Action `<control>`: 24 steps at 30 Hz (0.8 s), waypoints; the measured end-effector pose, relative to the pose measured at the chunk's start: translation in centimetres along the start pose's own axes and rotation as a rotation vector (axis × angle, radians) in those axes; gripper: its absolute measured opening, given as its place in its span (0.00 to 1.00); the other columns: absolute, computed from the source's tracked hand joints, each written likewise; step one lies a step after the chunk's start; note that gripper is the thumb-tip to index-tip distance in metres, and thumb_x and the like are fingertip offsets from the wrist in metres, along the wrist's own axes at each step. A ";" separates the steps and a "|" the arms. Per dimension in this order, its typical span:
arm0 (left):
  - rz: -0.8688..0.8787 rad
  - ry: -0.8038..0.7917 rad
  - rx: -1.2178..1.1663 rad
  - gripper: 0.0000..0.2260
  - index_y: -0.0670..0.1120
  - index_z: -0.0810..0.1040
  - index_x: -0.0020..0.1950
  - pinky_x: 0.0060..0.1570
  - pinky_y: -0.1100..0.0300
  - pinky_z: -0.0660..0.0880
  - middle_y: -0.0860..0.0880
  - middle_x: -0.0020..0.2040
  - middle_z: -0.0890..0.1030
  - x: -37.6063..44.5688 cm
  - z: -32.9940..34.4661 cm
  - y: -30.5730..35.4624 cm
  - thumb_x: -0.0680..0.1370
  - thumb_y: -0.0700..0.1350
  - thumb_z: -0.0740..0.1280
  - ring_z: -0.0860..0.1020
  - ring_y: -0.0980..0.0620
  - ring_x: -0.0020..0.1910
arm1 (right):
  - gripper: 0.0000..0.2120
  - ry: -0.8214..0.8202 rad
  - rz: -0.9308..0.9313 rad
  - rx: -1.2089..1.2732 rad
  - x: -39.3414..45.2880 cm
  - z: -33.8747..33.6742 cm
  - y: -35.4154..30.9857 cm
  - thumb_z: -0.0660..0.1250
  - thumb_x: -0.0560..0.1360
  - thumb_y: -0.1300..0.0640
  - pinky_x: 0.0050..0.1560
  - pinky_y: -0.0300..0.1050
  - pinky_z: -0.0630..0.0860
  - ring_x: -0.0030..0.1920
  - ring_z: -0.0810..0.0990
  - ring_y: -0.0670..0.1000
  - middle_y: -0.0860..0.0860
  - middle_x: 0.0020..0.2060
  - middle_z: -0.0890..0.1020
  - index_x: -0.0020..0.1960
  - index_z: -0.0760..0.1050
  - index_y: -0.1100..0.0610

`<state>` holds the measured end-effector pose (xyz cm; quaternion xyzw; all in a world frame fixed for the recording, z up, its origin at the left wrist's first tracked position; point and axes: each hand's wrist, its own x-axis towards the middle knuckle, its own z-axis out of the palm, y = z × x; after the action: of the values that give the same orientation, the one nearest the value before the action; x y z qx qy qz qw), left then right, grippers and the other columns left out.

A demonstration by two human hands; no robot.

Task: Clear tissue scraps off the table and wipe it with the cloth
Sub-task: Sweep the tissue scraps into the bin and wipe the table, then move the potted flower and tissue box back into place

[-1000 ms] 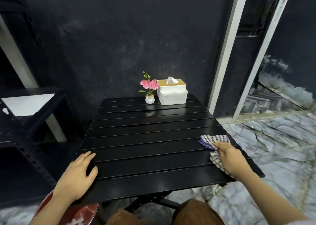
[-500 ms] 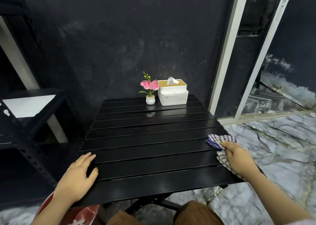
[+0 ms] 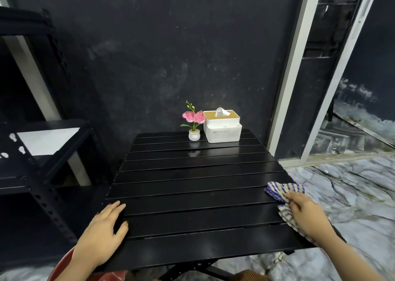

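A black slatted table (image 3: pixel 192 184) fills the middle of the view. My right hand (image 3: pixel 307 212) presses a blue-and-white striped cloth (image 3: pixel 282 190) flat on the table's right edge, and part of the cloth hangs past the edge. At the table's near left corner my left hand (image 3: pixel 102 236) rests palm down with fingers spread, holding nothing. No tissue scraps show on the table top.
A white tissue box (image 3: pixel 222 127) with a wooden lid and a small potted pink flower (image 3: pixel 194 122) stand at the table's far edge by the dark wall. A black metal shelf (image 3: pixel 32 152) is on the left. A red stool (image 3: pixel 64 270) sits under my left arm.
My right hand has slid the cloth rightward along the table to its right edge. My left hand has stayed in place.
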<state>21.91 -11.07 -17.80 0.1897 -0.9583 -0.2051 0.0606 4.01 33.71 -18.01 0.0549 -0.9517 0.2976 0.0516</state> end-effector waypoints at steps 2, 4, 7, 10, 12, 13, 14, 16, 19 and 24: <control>0.002 -0.007 0.005 0.25 0.50 0.60 0.75 0.75 0.55 0.52 0.52 0.76 0.59 0.1 0.0 0.0 0.79 0.51 0.59 0.55 0.52 0.76 | 0.14 -0.003 0.004 -0.005 0.0 0.0 0.1 0.59 0.76 0.66 0.67 0.48 0.65 0.65 0.72 0.57 0.57 0.62 0.77 0.59 0.76 0.59; 0.006 -0.019 0.023 0.25 0.50 0.59 0.75 0.75 0.56 0.51 0.53 0.77 0.58 0.2 0.1 -0.1 0.79 0.52 0.59 0.54 0.53 0.76 | 0.14 0.001 0.008 -0.032 0.0 0.0 0.1 0.60 0.75 0.65 0.67 0.50 0.65 0.64 0.73 0.57 0.57 0.61 0.78 0.58 0.77 0.59; -0.009 -0.035 0.031 0.25 0.50 0.59 0.74 0.75 0.56 0.53 0.52 0.76 0.59 0.7 0.1 -0.1 0.78 0.52 0.60 0.56 0.53 0.76 | 0.14 0.023 -0.004 -0.204 0.0 0.2 -0.2 0.63 0.74 0.61 0.67 0.53 0.63 0.65 0.72 0.55 0.52 0.61 0.79 0.57 0.77 0.53; -0.037 -0.028 -0.018 0.25 0.52 0.64 0.72 0.73 0.57 0.58 0.53 0.75 0.62 1.7 0.0 0.8 0.76 0.54 0.62 0.61 0.53 0.74 | 0.14 0.061 -0.038 -0.234 0.7 0.4 -2.4 0.66 0.72 0.59 0.67 0.54 0.62 0.66 0.72 0.55 0.50 0.61 0.79 0.56 0.78 0.50; 0.000 -0.038 -0.046 0.25 0.54 0.64 0.72 0.73 0.58 0.58 0.55 0.74 0.62 2.8 0.3 2.2 0.76 0.55 0.62 0.61 0.54 0.73 | 0.14 0.058 -0.092 -0.178 1.7 0.8 -4.6 0.68 0.71 0.59 0.66 0.54 0.65 0.63 0.74 0.56 0.52 0.59 0.80 0.55 0.79 0.52; 0.020 -0.037 -0.057 0.25 0.54 0.63 0.72 0.73 0.59 0.58 0.56 0.74 0.62 3.4 0.6 3.1 0.76 0.55 0.62 0.61 0.55 0.73 | 0.14 0.040 -0.127 -0.143 2.4 1.1 -5.7 0.68 0.70 0.59 0.65 0.53 0.67 0.62 0.75 0.55 0.52 0.59 0.80 0.56 0.79 0.53; 0.034 -0.035 -0.071 0.25 0.54 0.63 0.72 0.73 0.59 0.58 0.56 0.74 0.62 4.1 0.8 4.1 0.76 0.55 0.62 0.60 0.56 0.73 | 0.15 0.013 -0.166 -0.100 3.1 1.5 -6.9 0.68 0.70 0.59 0.66 0.51 0.67 0.62 0.75 0.55 0.53 0.59 0.80 0.57 0.78 0.53; 0.061 -0.033 -0.112 0.26 0.54 0.62 0.73 0.74 0.59 0.58 0.57 0.74 0.61 5.8 1.5 6.1 0.76 0.55 0.62 0.60 0.56 0.74 | 0.17 -0.062 -0.237 0.002 4.7 2.6 -9.3 0.67 0.72 0.58 0.68 0.45 0.65 0.65 0.73 0.52 0.52 0.62 0.77 0.60 0.75 0.53; 0.091 -0.039 -0.164 0.26 0.54 0.61 0.73 0.73 0.60 0.58 0.57 0.74 0.61 8.9 2.5 8.7 0.76 0.56 0.61 0.60 0.57 0.73 | 0.20 -0.194 -0.321 0.067 7.5 4.7 -12.6 0.64 0.74 0.55 0.70 0.39 0.60 0.68 0.67 0.47 0.48 0.66 0.73 0.66 0.70 0.51; 0.099 -0.052 -0.206 0.27 0.53 0.60 0.74 0.73 0.59 0.58 0.56 0.75 0.61 15.1 4.3 11.4 0.76 0.56 0.61 0.59 0.57 0.74 | 0.25 -0.299 -0.327 0.067 12.6 9.0 -16.2 0.63 0.74 0.49 0.72 0.41 0.60 0.70 0.63 0.46 0.47 0.69 0.69 0.70 0.63 0.50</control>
<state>3.33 -5.70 -16.36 0.1294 -0.9416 -0.3041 0.0651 -6.90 14.43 -14.67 0.2536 -0.9169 0.3051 -0.0441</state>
